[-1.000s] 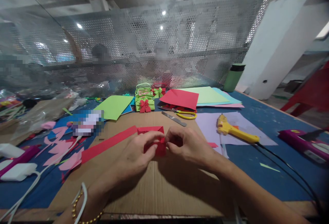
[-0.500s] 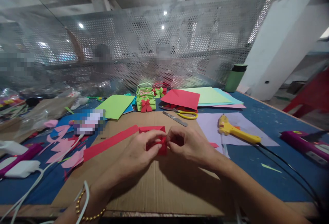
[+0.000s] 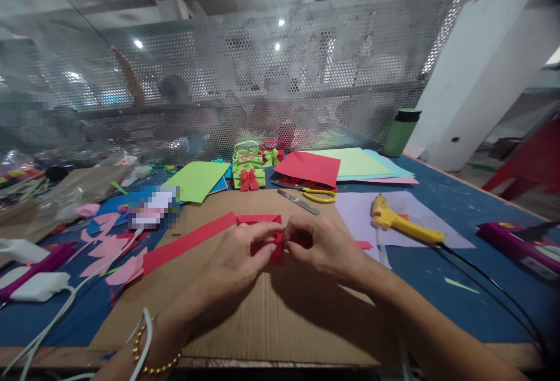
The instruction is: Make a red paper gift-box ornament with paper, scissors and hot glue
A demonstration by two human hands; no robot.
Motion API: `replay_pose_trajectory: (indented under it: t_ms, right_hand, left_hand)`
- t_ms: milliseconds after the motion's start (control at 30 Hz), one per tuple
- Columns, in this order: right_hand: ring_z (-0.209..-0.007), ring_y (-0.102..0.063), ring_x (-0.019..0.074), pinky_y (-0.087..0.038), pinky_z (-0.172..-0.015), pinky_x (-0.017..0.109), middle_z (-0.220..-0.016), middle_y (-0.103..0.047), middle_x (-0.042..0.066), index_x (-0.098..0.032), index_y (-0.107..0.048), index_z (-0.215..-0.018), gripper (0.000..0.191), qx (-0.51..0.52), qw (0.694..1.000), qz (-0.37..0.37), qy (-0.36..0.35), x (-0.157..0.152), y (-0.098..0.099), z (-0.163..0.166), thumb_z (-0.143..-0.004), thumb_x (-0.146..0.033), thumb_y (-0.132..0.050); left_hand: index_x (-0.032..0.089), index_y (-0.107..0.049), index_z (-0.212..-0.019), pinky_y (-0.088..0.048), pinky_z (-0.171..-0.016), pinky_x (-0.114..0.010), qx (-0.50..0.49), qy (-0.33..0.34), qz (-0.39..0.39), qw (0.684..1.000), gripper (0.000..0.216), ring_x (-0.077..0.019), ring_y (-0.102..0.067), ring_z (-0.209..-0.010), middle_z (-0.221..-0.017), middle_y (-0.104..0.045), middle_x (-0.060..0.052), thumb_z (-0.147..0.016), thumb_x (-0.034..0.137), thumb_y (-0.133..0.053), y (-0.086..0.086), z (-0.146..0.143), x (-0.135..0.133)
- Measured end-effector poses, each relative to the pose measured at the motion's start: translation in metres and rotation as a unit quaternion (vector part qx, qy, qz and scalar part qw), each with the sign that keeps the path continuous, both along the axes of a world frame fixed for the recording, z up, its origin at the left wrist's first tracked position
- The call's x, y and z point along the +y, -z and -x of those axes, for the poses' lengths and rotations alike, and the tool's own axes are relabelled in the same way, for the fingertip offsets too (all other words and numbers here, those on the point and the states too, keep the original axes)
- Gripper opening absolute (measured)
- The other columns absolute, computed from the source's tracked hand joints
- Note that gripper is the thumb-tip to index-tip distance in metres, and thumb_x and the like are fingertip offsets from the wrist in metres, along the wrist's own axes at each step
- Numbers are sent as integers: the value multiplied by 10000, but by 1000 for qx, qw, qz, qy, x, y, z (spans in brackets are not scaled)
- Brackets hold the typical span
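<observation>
Pinching one folded red paper [image 3: 276, 257], left hand [image 3: 236, 251] and right hand [image 3: 322, 248] nearly touch over one cardboard [image 3: 249, 328]; one glue gun [image 3: 406, 227] lies rightward.

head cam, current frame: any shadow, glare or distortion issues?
All head view: left hand and right hand throw soft shadows on the cardboard; bright light spots glare at the perforated screen, scene behind hazy; white pillar leans, likely wide-angle distortion; pixelation masks an item at left.

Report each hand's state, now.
Left hand: closed around the red paper piece, thumb and fingers curled.
Right hand: closed, fingertips pinched at that piece's right side.
</observation>
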State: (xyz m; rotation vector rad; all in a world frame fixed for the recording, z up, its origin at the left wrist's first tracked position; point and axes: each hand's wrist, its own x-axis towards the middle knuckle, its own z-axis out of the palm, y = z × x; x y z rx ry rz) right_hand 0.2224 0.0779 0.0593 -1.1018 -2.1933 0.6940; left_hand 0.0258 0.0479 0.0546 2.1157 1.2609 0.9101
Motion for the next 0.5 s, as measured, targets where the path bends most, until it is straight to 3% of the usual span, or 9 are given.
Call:
replay_pose_trajectory:
  t_ms: [500]
  right_hand:
    - [-570,-479,96,-331,-514,217,-621,-573,-36,-167,-588,-690,88,9,1000,6,-5,2,0,1,-751,-133,-535]
  left_hand:
    - [235,-652,-1307,-504,-936,-400,48,5,-14,999,407,-248,-662,-1039,-1213,-721,-85,-921,197,-527,2,4,7]
